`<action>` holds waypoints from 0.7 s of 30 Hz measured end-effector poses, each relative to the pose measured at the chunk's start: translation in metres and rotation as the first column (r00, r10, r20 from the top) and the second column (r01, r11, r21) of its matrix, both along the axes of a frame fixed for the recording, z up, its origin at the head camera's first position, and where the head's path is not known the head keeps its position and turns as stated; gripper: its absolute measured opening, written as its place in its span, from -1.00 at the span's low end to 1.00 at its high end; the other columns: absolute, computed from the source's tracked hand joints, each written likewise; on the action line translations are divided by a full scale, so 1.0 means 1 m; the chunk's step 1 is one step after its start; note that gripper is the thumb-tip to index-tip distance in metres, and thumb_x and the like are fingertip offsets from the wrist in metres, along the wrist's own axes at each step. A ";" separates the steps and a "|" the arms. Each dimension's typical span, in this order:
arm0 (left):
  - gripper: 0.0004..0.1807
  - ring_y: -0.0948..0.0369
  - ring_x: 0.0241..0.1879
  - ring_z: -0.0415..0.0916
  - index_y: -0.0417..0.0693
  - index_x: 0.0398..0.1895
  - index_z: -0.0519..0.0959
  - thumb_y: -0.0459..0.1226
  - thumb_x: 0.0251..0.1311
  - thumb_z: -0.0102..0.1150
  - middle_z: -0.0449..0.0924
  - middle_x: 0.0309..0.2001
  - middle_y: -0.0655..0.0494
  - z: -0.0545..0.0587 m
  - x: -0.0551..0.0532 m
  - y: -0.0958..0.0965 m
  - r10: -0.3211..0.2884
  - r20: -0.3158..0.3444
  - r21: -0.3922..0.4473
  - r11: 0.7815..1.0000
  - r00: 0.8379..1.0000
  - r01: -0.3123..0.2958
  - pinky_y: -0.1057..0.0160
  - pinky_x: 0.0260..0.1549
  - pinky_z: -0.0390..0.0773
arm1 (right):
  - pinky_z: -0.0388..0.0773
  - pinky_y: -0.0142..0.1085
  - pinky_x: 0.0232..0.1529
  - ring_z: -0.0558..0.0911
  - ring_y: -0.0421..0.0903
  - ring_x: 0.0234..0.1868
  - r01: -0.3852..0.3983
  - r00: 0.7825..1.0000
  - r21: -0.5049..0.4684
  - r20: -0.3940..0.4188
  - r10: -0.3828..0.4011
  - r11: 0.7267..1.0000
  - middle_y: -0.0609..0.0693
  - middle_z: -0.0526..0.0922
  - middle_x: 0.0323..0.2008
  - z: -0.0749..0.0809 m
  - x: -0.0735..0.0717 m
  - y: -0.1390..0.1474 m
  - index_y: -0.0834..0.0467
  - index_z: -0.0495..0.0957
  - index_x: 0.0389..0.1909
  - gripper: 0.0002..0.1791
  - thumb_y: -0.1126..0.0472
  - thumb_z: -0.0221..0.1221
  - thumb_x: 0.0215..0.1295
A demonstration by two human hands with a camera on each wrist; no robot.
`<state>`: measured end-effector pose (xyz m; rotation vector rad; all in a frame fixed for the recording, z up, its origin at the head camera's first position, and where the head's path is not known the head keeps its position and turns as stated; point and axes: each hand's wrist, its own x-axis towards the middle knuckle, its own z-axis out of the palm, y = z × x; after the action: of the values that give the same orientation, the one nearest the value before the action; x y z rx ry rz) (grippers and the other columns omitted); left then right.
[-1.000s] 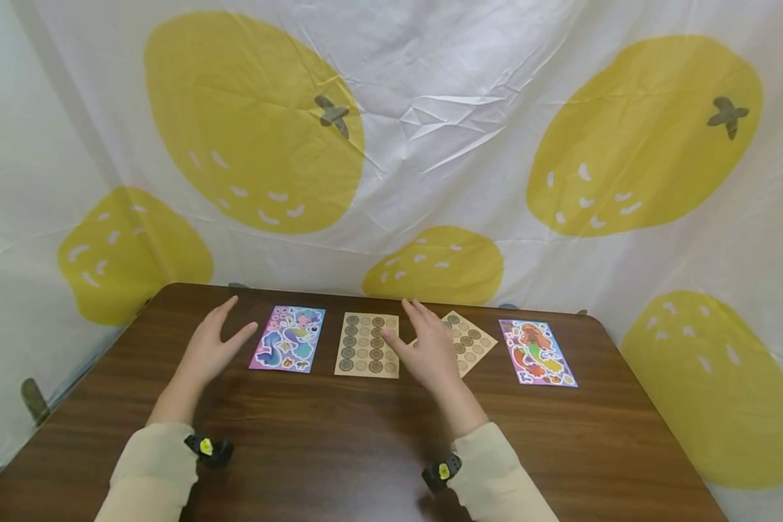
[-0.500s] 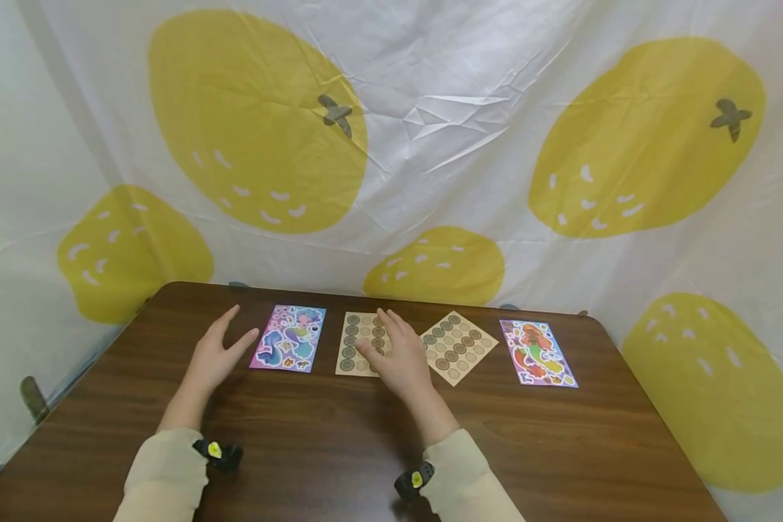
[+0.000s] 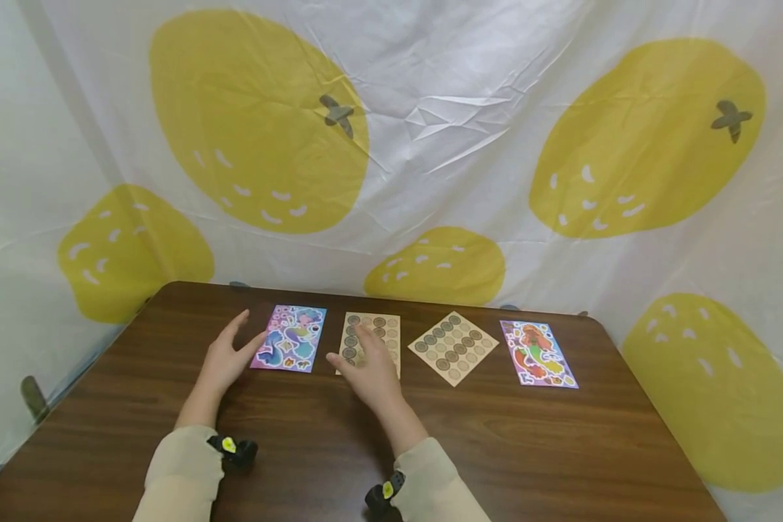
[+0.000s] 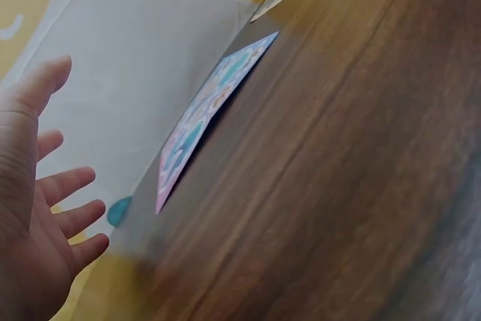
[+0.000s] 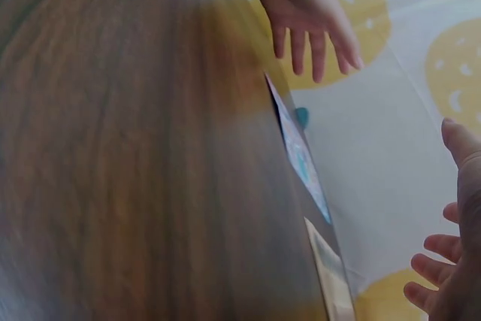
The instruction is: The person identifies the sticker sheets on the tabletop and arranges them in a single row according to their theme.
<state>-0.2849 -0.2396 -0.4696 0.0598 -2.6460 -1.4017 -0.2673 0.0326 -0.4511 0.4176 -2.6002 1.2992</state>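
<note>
My left hand (image 3: 225, 362) hovers with fingers spread, its thumb tip overlapping the left edge of a blue-pink mermaid sticker sheet (image 3: 296, 339). My right hand (image 3: 373, 373) overlaps a tan sheet with rows of round coin-like prints (image 3: 389, 330), hiding part of its lower half. Both hands hold nothing. In the left wrist view, the left hand (image 4: 45, 208) appears raised beside the mermaid sheet (image 4: 210, 114). The right wrist view has the right hand (image 5: 451, 253) at its edge, facing the left hand (image 5: 312, 13) across the sheets.
A second tan coin-print sheet (image 3: 453, 349) lies turned like a diamond on the dark wooden table (image 3: 313, 449). Farther right is an orange-haired mermaid sticker sheet (image 3: 539, 354). A white curtain with yellow fruit (image 3: 444, 181) hangs behind the table's far edge.
My right hand has moved left from beside the diamond-turned sheet to over the other tan sheet, uncovering the former. My left hand has shifted slightly right. The sheets lie where they were.
</note>
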 end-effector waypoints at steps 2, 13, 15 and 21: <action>-0.12 -0.23 0.39 -0.07 -0.12 0.51 -0.03 0.10 0.29 0.07 0.00 0.43 -0.30 -0.002 -0.001 0.001 0.001 0.016 0.012 1.000 1.000 -0.002 -0.26 0.28 -0.02 | 0.16 0.06 0.31 0.23 0.16 0.36 -0.001 1.000 -0.019 0.006 0.001 1.000 0.17 0.28 0.35 -0.004 0.001 -0.005 0.17 0.33 0.34 -0.18 -0.18 0.28 0.16; -0.16 -0.19 0.38 0.00 -0.15 0.49 0.01 0.00 0.29 0.13 0.07 0.41 -0.29 -0.012 -0.010 0.006 0.016 0.022 0.088 0.996 1.000 -0.018 -0.18 0.30 0.03 | 0.15 0.02 0.32 0.26 0.15 0.34 0.003 0.997 -0.129 0.076 0.007 0.992 0.18 0.35 0.31 -0.013 0.000 -0.029 0.21 0.33 0.33 -0.22 -0.09 0.30 0.17; -0.17 -0.17 0.38 0.00 -0.17 0.49 0.01 -0.03 0.30 0.14 0.08 0.41 -0.29 -0.013 -0.011 0.007 0.015 0.022 0.098 0.995 1.000 -0.017 -0.16 0.31 0.03 | 0.23 0.01 0.28 0.32 0.16 0.30 -0.002 0.995 -0.149 0.094 0.016 0.989 0.19 0.37 0.28 -0.014 0.000 -0.034 0.23 0.32 0.33 -0.22 -0.06 0.31 0.17; -0.16 -0.15 0.38 0.02 -0.20 0.48 0.02 -0.09 0.28 0.18 0.12 0.39 -0.29 -0.018 -0.012 0.007 0.031 0.026 0.131 0.991 0.999 -0.034 -0.10 0.32 0.03 | 0.45 -0.01 0.11 0.46 0.21 0.15 -0.012 0.990 -0.203 0.137 0.041 0.979 0.27 0.43 0.19 -0.018 -0.001 -0.043 0.27 0.31 0.33 -0.26 0.06 0.33 0.18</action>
<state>-0.2967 -0.2326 -0.4873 0.1341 -2.5558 -1.5719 -0.2686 -0.0104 -0.4693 0.3380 -2.5446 1.6388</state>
